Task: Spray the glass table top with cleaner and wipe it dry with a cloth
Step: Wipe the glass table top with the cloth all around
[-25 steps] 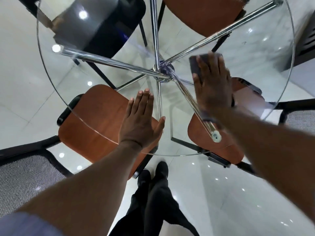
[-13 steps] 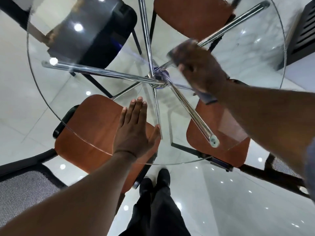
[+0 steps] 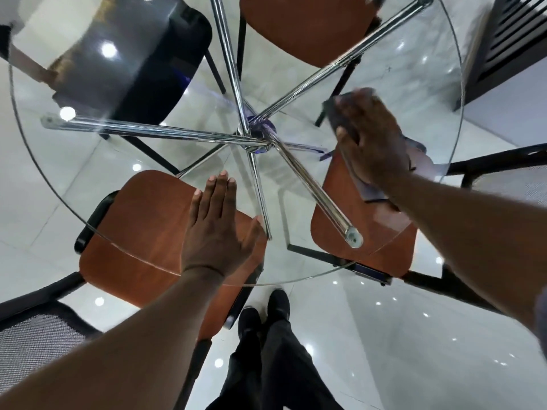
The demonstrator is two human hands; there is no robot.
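The round glass table top (image 3: 420,93) fills the upper view, resting on chrome legs that meet at a hub (image 3: 256,137). My left hand (image 3: 219,229) lies flat on the glass near the front edge, fingers straight and together. My right hand (image 3: 373,134) presses a grey cloth (image 3: 370,192) onto the glass right of the hub. The cloth shows beyond the fingertips and under the wrist, and the hand is motion-blurred. No spray bottle is in view.
Brown-seated chairs sit under the table at front left (image 3: 139,229), front right (image 3: 370,244) and far side (image 3: 307,28), with a black chair (image 3: 148,63) at far left. A mesh chair (image 3: 35,344) stands at lower left, a dark cabinet (image 3: 515,39) at upper right. My shoes (image 3: 266,315) are on the glossy floor.
My right hand swept the cloth left toward the hub, then back out to the right side of the glass. My left hand stayed flat in place.
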